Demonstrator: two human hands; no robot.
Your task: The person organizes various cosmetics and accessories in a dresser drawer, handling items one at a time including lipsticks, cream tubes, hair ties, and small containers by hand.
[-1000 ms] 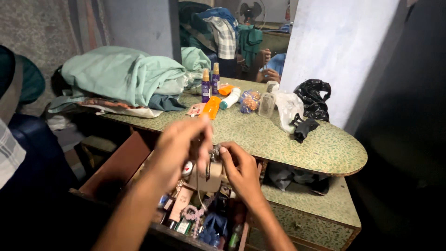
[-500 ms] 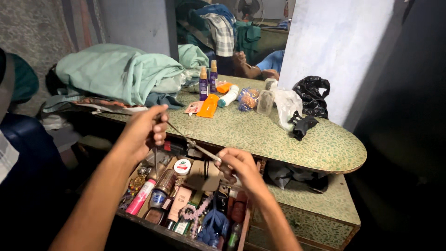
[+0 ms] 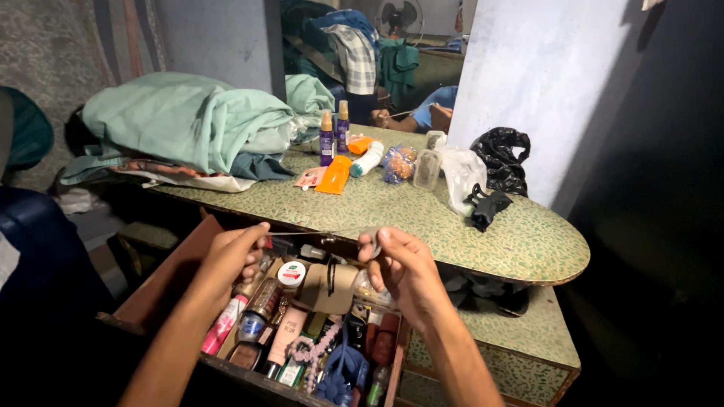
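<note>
Left hand (image 3: 235, 252) — fingers pressed together, pinching one end of a thin chain (image 3: 317, 233). Right hand (image 3: 403, 264) — fingers pinching the chain's other end, where a small dull pendant-like piece (image 3: 372, 240) sits at the fingertips; its exact form is too blurred to tell. The chain runs taut and nearly level between the two hands, held above the open drawer (image 3: 170, 283) and just in front of the desk (image 3: 528, 241) edge.

Drawer contents, below the hands: a pink tube (image 3: 224, 324), a small round white-lidded jar (image 3: 291, 273), a tan card or pouch (image 3: 332, 286), a string of pale beads (image 3: 311, 354), a blue hair clip (image 3: 339, 369) and assorted small bottles packed close together.

Desk top, green speckled:
- pile of pale green cloth (image 3: 181, 120) at the far left
- two purple spray bottles (image 3: 333, 136), upright, side by side
- orange tube (image 3: 334, 175), lying flat just in front of them
- white tube (image 3: 368, 160), lying beside the orange one
- clear plastic bag (image 3: 461, 177)
- black plastic bag (image 3: 504, 158) against the wall
- black claw clip (image 3: 486, 205) near the clear bag

A mirror (image 3: 362, 60) stands behind the bottles.
</note>
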